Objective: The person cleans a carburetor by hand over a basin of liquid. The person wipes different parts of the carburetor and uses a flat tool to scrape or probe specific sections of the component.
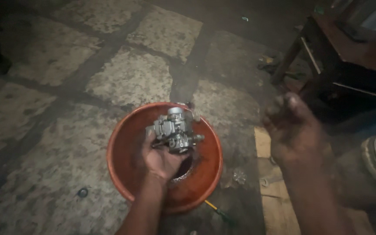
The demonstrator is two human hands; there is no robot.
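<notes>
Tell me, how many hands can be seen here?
2. The left hand holds a grey metal engine part over the red bowl. The right hand, blurred, is raised beside the bowl, holding nothing visible.

Dim stone-slab floor [127,78], dark wooden bench [349,52]

Grey cast-metal engine part [176,129]: dull, rough. Round orange-red plastic basin [122,150] beneath it: glossy, wet. Mottled stone-slab floor [129,78] around basin: rough, matt.

Stone-slab floor [127,78] with dark joints, bearing a red-brown basin [122,161], a yellow-handled screwdriver [217,210], a wooden plank [271,191] and a small dark ring [82,192].
</notes>
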